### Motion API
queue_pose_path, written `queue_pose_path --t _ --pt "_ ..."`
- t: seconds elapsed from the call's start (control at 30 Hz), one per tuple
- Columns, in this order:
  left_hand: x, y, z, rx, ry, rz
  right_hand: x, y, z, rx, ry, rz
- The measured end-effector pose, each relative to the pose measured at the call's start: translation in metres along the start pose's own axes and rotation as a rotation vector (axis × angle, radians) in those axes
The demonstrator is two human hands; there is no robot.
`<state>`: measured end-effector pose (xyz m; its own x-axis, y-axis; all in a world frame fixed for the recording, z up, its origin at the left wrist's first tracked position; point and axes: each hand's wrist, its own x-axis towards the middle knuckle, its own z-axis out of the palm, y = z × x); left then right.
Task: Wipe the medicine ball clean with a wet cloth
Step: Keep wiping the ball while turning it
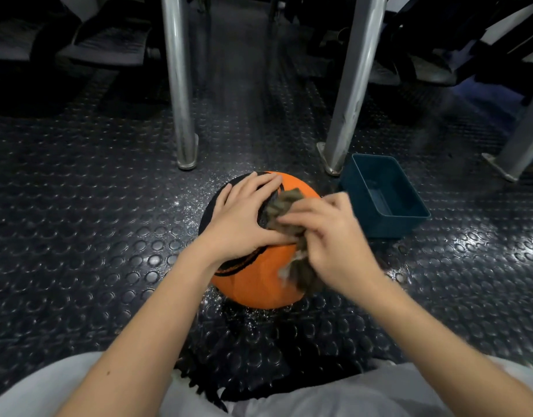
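Medicine ball (259, 278): orange with a black panel on its upper left side. It sits on the floor (93, 191) at the centre of the frame.
Writing on the ball: black curved print runs across the orange just below the left wrist. Whether it forms letters or a brand cannot be told.
Left hand (244, 218): lies flat on top of the ball, palm down. Its fingers (265, 182) are straight and spread toward the upper right, and the thumb stretches right along the ball until it touches the cloth.
Cloth (281, 206): grey-brown, shaggy and bunched up. It is pressed against the upper right face of the ball, between the two hands, and a frayed end hangs down the ball's right side.
Right hand (334, 236): blurred, on the right side of the ball. Its fingers (301, 219) are curled over the cloth and clamp it against the ball.
Tub (388, 227): a teal rectangular tub on the floor just right of the ball, open side up. Whether it holds water cannot be told.
Floor: dark rubber with raised round studs. White specks (193, 200) are scattered around the ball.
Metal legs (181, 85): two shiny tubes rise from the floor behind the ball, one upper left of it and one upper right.
Trousers (349, 395): light grey, along the bottom edge of the frame.
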<state>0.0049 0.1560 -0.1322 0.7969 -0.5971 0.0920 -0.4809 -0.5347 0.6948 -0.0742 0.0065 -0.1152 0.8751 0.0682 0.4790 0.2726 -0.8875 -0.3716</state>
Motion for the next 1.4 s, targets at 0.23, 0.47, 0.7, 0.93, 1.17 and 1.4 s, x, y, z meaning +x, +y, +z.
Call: queue_pose_path --t 0.23,0.47,0.7,0.93,1.17,1.4 --pt "0.001 0.001 -0.002 0.008 -0.012 0.006 0.034 0.043 0.0 0.036 -0.055 0.206" --pt "-0.001 -0.004 -0.001 -0.091 0.164 0.063 0.034 0.038 -0.007 0.08 -0.047 0.309" --pt "0.003 -0.023 -0.009 -0.353 0.137 0.057 0.025 0.056 0.002 0.06 -0.094 0.271" --pt "0.001 -0.025 -0.018 -0.188 0.216 0.016 0.022 0.084 -0.005 0.308 -0.15 0.55" --pt "0.0 -0.017 -0.024 -0.131 0.109 -0.013 0.028 0.064 -0.003 0.257 -0.118 0.222" --pt "-0.002 -0.019 -0.021 -0.101 0.384 -0.019 0.005 0.102 -0.002 0.1 -0.11 0.483"
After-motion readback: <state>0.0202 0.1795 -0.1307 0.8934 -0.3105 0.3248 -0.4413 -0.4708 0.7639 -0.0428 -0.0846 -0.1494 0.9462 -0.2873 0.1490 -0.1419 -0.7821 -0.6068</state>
